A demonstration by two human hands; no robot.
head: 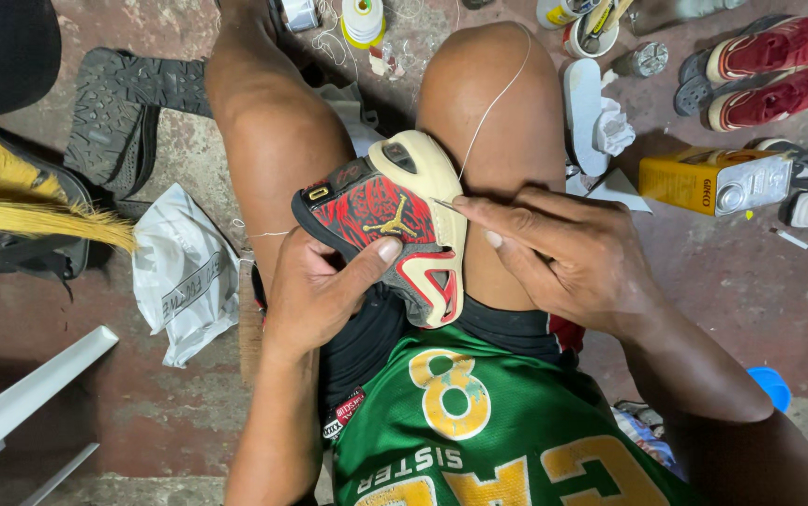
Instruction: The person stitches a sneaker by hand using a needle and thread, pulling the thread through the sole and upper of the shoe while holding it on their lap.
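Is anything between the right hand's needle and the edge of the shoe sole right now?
Nothing visible. The right hand pinches the needle with its tip already at the cream sole of the red and black shoe. The left hand grips the shoe from the other side, thumb on the upper. The white thread runs up over the knee, clear of the tip.

The shoe (395, 230) rests between the person's knees, sole edge toward the right knee; the left hand (315, 290) lies against its left side, the right hand (563, 248) against its right; a plastic bag (184, 276) lies left of the shoe; a metal can (713, 181) lies right of it; a thread spool (363, 19) stands beyond it.
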